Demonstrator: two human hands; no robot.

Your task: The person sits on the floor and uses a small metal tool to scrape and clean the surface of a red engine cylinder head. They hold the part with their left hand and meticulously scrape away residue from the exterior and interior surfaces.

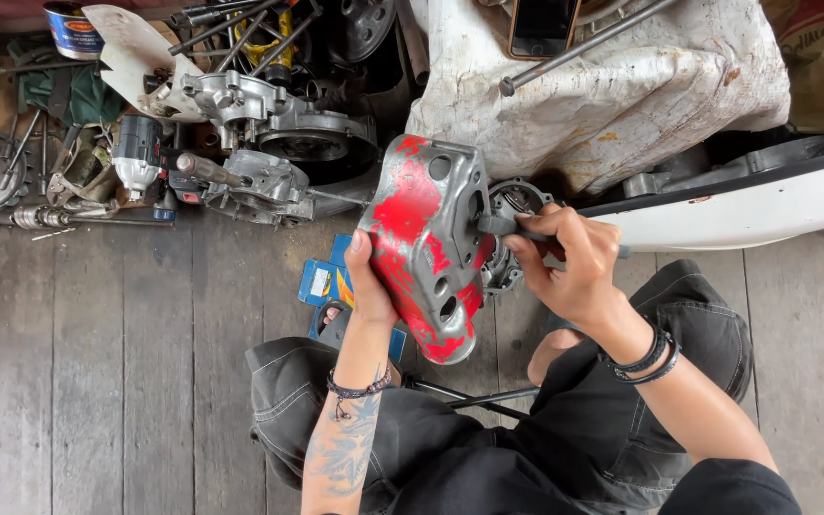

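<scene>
1. Red-painted, worn grey metal: the engine cover (426,250) sits mid-frame, above the person's knees and the plank floor (97,381), just right of a blue packet (324,282).
2. Left hand (371,286) is closed on the cover's left edge, thumb up along its face, steadying it.
3. Cover's long axis runs from upper left to lower right, its painted face turned left, toward the loose engine parts (259,143).
4. Right hand (569,267) is wrapped around a dark tool handle (512,227) whose end meets the cover's right side.
5. Judging by this, fasteners are mid-work; the round part (512,202) behind remains attached.
</scene>
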